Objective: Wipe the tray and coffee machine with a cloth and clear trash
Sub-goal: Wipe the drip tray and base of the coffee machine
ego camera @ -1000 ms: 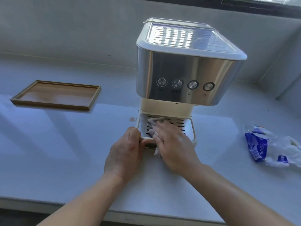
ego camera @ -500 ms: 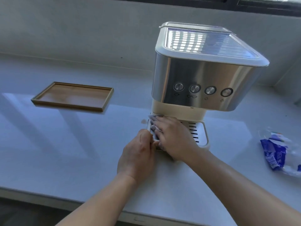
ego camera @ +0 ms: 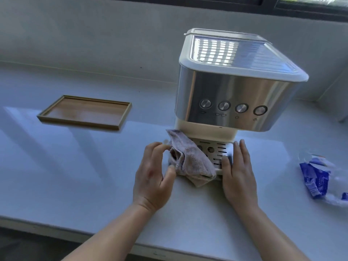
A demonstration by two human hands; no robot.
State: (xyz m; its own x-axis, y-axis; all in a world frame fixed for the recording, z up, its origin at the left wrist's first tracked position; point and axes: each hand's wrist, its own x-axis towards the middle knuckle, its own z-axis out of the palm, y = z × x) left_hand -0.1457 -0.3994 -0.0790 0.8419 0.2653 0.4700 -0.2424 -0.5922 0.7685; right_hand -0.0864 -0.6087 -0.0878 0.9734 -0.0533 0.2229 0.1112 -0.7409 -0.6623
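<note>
A steel and cream coffee machine stands on the white counter. Its slotted drip tray sits at its foot. A greyish-pink cloth lies bunched over the drip tray's left half and hangs past its front edge. My left hand holds the cloth at its left side, thumb and fingers pinched on the fabric. My right hand clasps the drip tray's right edge, thumb on the grate and fingers along the outside. A blue and clear plastic wrapper lies on the counter at the right.
An empty wooden tray lies to the left of the machine. The counter's front edge runs just below my forearms. A wall and a window frame stand behind the machine.
My right hand has left the cloth and shifted to the drip tray's right edge. My left hand has taken the cloth, which now shows bunched up. The view has shifted, so the machine sits further right.
</note>
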